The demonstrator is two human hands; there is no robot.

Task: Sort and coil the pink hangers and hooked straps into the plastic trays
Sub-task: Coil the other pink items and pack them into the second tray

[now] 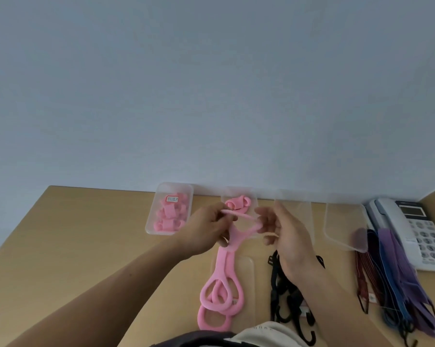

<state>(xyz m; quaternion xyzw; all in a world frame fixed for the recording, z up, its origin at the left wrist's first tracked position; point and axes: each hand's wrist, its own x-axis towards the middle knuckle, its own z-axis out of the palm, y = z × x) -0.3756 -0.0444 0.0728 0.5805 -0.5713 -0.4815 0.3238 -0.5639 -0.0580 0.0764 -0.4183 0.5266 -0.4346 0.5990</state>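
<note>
Hanger (233, 233) loop stretched between my left hand (207, 231) and right hand (288, 237), both pinched tight on it, held near tray (253, 200) for coiling, probably like coil (237, 202) inside.

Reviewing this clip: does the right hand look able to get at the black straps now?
Probably not yet: the right hand grips the pink hanger. The black straps lie uncovered just beneath it.

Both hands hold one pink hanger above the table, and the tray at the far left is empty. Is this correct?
Not quite. The head view shows the far-left tray holding several coiled pink hangers, not empty. The left hand and right hand do hold one pink hanger above the table.
</note>
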